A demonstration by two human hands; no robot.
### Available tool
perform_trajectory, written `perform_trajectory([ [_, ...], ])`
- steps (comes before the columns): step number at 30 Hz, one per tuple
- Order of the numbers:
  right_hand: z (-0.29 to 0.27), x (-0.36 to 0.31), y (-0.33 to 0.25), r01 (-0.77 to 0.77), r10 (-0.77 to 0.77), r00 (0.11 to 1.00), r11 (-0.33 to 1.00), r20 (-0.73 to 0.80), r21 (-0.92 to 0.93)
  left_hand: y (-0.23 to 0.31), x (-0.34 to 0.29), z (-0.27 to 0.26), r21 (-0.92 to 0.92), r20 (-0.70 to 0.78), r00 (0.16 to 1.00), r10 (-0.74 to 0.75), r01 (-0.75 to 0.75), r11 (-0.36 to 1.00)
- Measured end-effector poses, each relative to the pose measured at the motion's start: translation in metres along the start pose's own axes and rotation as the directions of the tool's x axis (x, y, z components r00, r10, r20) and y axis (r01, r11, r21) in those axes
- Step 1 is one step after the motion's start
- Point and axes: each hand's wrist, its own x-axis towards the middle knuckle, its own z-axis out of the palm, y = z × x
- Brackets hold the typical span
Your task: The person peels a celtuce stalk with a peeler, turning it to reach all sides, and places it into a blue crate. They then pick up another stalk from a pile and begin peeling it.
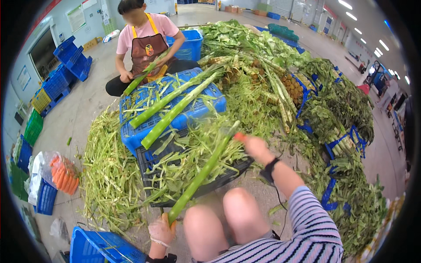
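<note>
My left hand (161,231), in a thin clear glove, grips the thick lower end of a bright green celtuce stem (199,179). The stem slants up and away over a black crate (154,193) heaped with peel strips (193,153). Near its far tip, my right hand (258,150) is closed around a red-handled peeler (239,137); motion blurs it and its blade cannot be made out. Beyond the crate, two more celtuce stems (165,126) lie across an upturned blue crate (131,139).
Opposite me, a person in a brown apron (147,46) works on another stem. Peelings (107,175) pile at left, near a blue basket (94,245) and a bag of carrots (64,175). Leafy stalks (245,39) heap behind; bundles tied with blue straps (342,142) lie right.
</note>
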Motion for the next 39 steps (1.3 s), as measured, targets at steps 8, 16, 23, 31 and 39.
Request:
perform_trajectory([
  [8,-0.015,-0.02,-0.045,0.084,-0.087,0.993,0.995,0.079,0.047,-0.007,0.0,0.014,-0.021,-0.047,0.999,0.021,-0.022,1.0],
  [16,-0.027,0.013,0.056,-0.406,0.407,0.914,0.914,-0.009,0.018,0.0,0.004,0.011,-0.006,-0.029,1.0,0.0,0.0,1.0],
  [23,-0.011,-0.023,-0.022,0.112,-0.112,0.994,0.992,-0.01,0.065,-0.004,0.002,0.007,-0.039,-0.102,0.995,0.023,-0.027,0.999],
  [31,-0.015,-0.012,-0.02,0.069,-0.059,0.992,0.993,-0.107,0.097,-0.007,0.001,0.006,-0.141,0.083,0.995,-0.055,0.066,0.988],
  [39,-0.014,0.008,0.047,-0.309,0.311,0.95,0.949,-0.03,0.059,-0.025,0.013,0.011,-0.298,0.222,0.975,0.002,0.066,0.952],
])
